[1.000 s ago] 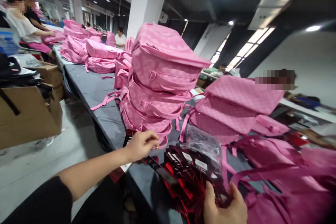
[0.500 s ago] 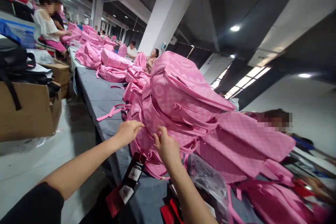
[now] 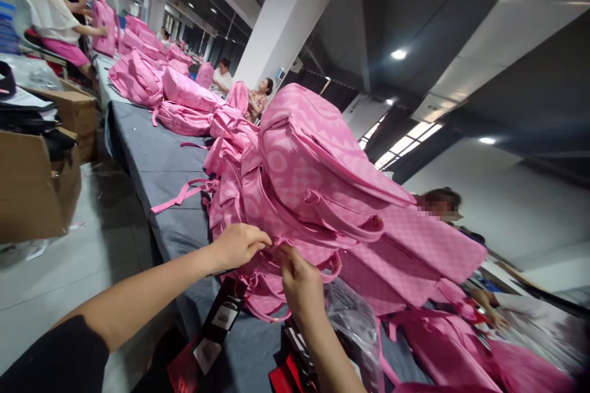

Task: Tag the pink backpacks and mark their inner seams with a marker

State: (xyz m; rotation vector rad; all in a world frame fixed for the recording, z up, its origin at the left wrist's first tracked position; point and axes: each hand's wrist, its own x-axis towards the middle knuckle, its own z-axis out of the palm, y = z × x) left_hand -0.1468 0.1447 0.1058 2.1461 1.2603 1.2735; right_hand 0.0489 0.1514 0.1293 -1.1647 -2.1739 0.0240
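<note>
My left hand point(image 3: 243, 247) is closed in a pinch, thumb against fingertips, at the front of a stack of pink backpacks point(image 3: 295, 159). Close beside it, my right hand point(image 3: 302, 282) pinches too, its fingertips up against the pink fabric. Whatever lies between the fingers is too small to make out. Just below my left hand is a black hang tag point(image 3: 224, 313) with white labels, near the table's edge. Under my right forearm lie more black and red tags point(image 3: 292, 368), next to a clear plastic bag point(image 3: 353, 313).
Pink backpacks run along the grey-covered table point(image 3: 138, 150) into the distance. On the left, open cardboard boxes point(image 3: 32, 190) stand on the floor. One person in a white top point(image 3: 43, 6) works at the far left, and another person's head point(image 3: 437, 202) shows behind the stack.
My hands have come closer together and lower against the backpack; a thin strand showed faintly between them before. The view has shifted, and a distant co-worker now holds a pink backpack upright.
</note>
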